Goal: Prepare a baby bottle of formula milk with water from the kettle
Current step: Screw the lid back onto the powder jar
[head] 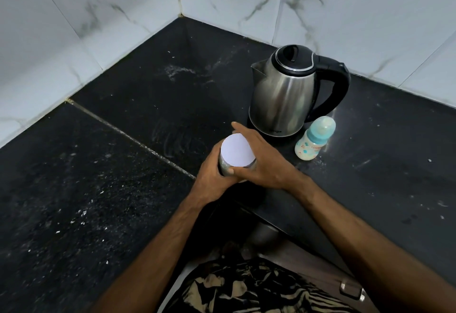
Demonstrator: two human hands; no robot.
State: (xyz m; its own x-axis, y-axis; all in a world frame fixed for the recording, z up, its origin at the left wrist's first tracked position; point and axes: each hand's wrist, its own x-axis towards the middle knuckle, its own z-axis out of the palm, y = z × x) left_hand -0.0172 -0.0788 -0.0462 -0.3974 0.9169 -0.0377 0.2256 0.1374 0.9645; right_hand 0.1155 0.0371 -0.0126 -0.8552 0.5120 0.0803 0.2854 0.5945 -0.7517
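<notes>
A round tin with a flat white lid (237,149) stands near the front edge of the black counter. My left hand (214,174) wraps its left side and my right hand (264,159) clasps its right side, index finger stretched past the lid. Behind them stands a steel kettle (283,95) with a closed black lid and its handle to the right. To the kettle's right front, a baby bottle (314,140) with a teal collar and clear cap stands upright, holding pale milky liquid.
The black granite counter (123,164) fills a corner between white marbled wall tiles (98,16). White powder specks lie scattered on it. A seam (128,137) crosses the counter diagonally. The counter's front edge runs below my arms, with a metal drawer handle (351,290) under it.
</notes>
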